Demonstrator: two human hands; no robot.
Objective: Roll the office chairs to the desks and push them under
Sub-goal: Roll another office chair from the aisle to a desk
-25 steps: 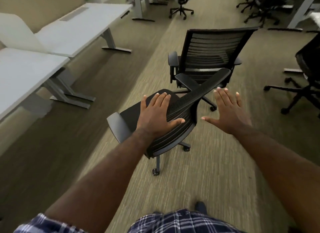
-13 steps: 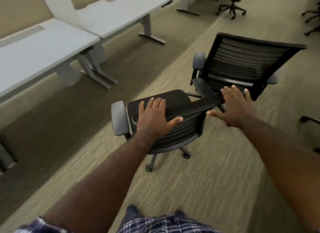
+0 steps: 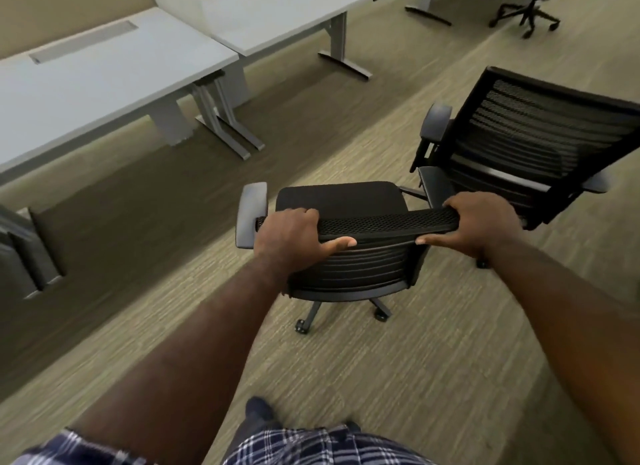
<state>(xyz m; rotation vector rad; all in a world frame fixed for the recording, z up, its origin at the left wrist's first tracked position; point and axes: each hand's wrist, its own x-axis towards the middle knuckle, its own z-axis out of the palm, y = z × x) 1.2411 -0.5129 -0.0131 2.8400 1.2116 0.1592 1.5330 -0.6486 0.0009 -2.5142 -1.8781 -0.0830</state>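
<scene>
Tabletops: two in a row at 10–12 o'clock, near tabletop (image 3: 104, 83), far tabletop (image 3: 277, 11); part of a third frame at 9.

Chairs: three. Held chair (image 3: 346, 201) at centre, on carpet, well apart from the tabletops; second chair (image 3: 540, 146) just beside it at 2 o'clock; third chair (image 3: 526, 11) far off at 1.

Half a second back both palms lay flat. Now left hand (image 3: 291, 236) and right hand (image 3: 478, 222) curl over the backrest top, thumbs underneath, each grip closed on it. Both arms extended.
</scene>
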